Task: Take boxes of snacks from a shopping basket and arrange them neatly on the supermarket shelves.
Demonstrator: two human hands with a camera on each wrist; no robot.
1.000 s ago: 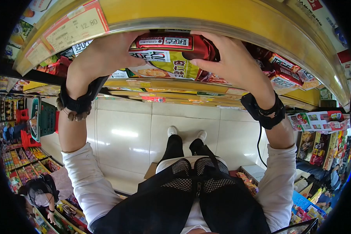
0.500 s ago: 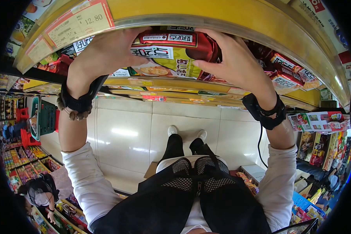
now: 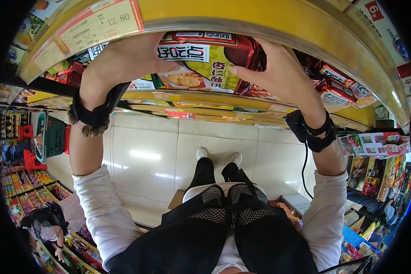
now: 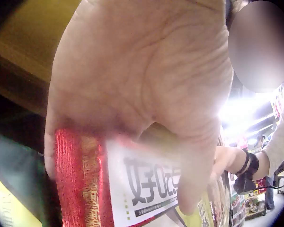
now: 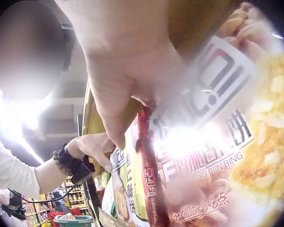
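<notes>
Both hands hold a biscuit packet (image 3: 205,73) at the front of a shelf, one at each end. Its top is red; its front is yellow-green, with a white label and pictured biscuits. My left hand (image 3: 123,59) grips the left end, thumb over the front, the other fingers hidden behind. In the left wrist view the red crimped end (image 4: 80,179) lies under the palm. My right hand (image 3: 283,68) grips the right end, its thumb on the front and its fingers reaching behind the top. The right wrist view has the packet's red edge (image 5: 149,184) below the thumb.
A yellow shelf edge (image 3: 233,16) with a price tag (image 3: 100,25) overhangs the packet. More red packets (image 3: 335,84) lie to the right, others at the left. Lower shelf edges (image 3: 201,98) run beneath. A green shopping basket (image 3: 52,137) and a person (image 3: 50,223) are at the left.
The packet has tipped so that more of its front and less of its red top shows. Both hands have shifted slightly with it, still gripping its ends.
</notes>
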